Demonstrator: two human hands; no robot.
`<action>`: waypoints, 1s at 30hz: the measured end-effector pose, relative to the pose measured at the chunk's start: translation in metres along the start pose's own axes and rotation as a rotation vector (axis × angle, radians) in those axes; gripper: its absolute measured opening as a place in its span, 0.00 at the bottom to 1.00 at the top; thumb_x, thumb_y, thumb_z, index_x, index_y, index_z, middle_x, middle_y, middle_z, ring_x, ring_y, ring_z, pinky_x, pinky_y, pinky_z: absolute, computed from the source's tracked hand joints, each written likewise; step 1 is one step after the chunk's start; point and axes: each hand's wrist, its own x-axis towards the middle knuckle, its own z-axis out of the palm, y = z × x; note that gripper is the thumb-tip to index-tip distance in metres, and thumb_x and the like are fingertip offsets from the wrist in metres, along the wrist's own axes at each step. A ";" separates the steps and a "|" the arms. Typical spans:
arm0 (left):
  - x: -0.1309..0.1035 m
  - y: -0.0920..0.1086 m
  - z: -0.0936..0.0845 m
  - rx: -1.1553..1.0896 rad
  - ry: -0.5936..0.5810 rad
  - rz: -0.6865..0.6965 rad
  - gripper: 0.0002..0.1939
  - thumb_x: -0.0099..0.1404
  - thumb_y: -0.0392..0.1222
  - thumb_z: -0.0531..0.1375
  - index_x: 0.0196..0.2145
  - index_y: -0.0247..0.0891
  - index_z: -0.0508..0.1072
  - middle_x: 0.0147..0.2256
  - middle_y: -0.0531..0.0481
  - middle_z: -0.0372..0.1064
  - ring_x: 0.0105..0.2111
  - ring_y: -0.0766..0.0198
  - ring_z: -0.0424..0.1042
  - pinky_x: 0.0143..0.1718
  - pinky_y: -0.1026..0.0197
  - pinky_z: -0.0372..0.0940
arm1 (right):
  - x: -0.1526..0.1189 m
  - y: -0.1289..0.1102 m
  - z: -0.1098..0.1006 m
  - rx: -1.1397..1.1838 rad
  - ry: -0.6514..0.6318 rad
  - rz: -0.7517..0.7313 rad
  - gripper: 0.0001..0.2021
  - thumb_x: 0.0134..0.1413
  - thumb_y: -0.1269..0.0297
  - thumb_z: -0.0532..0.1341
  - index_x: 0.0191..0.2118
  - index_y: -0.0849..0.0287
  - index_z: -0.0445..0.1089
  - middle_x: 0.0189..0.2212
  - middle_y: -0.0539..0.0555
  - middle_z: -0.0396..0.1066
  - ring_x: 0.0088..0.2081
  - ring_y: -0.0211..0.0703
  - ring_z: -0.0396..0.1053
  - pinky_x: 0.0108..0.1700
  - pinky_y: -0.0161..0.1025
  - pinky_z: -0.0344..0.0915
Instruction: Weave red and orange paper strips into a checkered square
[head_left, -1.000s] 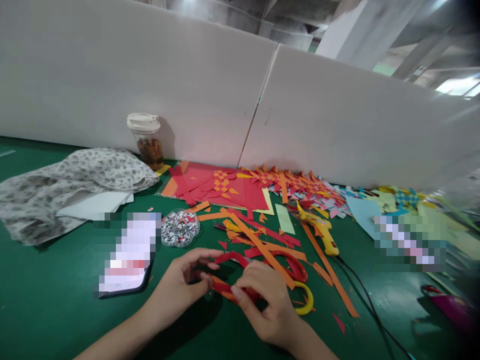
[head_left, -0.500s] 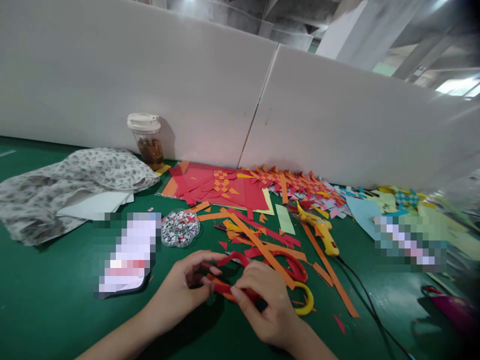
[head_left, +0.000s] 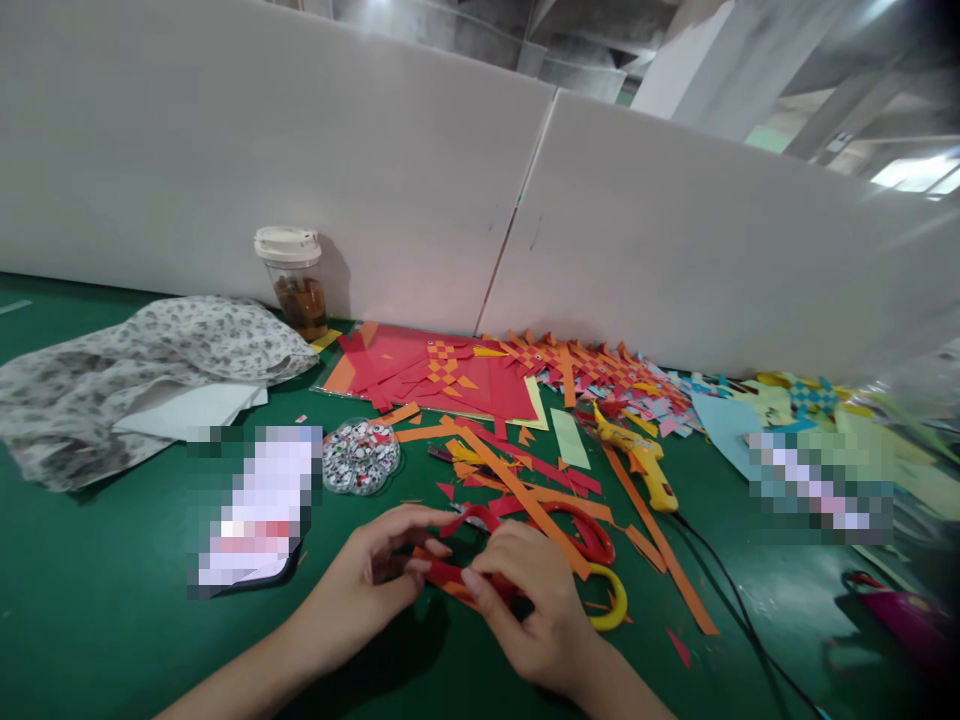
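Between my two hands are red and orange paper strips [head_left: 450, 578], laid across each other, with one red strip curling up in a loop. My left hand [head_left: 382, 565] pinches their left end between thumb and fingers. Thumb and fingers of my right hand [head_left: 525, 590] grip the right side, and the palm hides part of the paper. Just beyond my right hand lie scissors with red handles [head_left: 592, 540]. A yellow handle loop [head_left: 611, 598] shows beside that hand. Loose orange strips [head_left: 517, 490] and red scraps are scattered in front of my hands.
A yellow glue gun [head_left: 645, 465] with a black cord lies to the right. A clear case of googly eyes [head_left: 361, 457] and a blurred phone [head_left: 259, 510] are at left. Behind stand a lidded cup [head_left: 294, 285], red paper sheets [head_left: 480, 385] and a heap of woven paper pieces [head_left: 600, 370].
My fingers have shifted slightly on the strips, and the curled red strip has moved a little. Both hands keep their hold in nearly the same place.
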 end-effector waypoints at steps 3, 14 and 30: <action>0.000 -0.001 -0.001 -0.022 0.005 0.014 0.17 0.53 0.34 0.62 0.43 0.43 0.74 0.43 0.47 0.67 0.42 0.58 0.68 0.43 0.56 0.64 | 0.000 -0.001 0.000 -0.002 -0.001 0.006 0.06 0.52 0.72 0.56 0.27 0.60 0.65 0.19 0.50 0.62 0.24 0.38 0.58 0.28 0.37 0.54; 0.001 0.004 0.003 0.065 0.061 -0.017 0.04 0.54 0.41 0.63 0.28 0.39 0.77 0.28 0.50 0.74 0.30 0.61 0.71 0.34 0.60 0.65 | -0.002 0.006 0.005 -0.081 0.016 0.026 0.08 0.55 0.68 0.56 0.27 0.59 0.68 0.19 0.50 0.64 0.23 0.37 0.59 0.27 0.36 0.55; 0.001 -0.001 0.003 0.128 0.100 -0.009 0.08 0.53 0.43 0.64 0.30 0.38 0.74 0.28 0.50 0.72 0.29 0.63 0.69 0.31 0.62 0.63 | 0.000 0.001 -0.001 -0.104 0.176 -0.026 0.06 0.46 0.72 0.61 0.33 0.58 0.67 0.30 0.54 0.69 0.35 0.45 0.65 0.42 0.47 0.61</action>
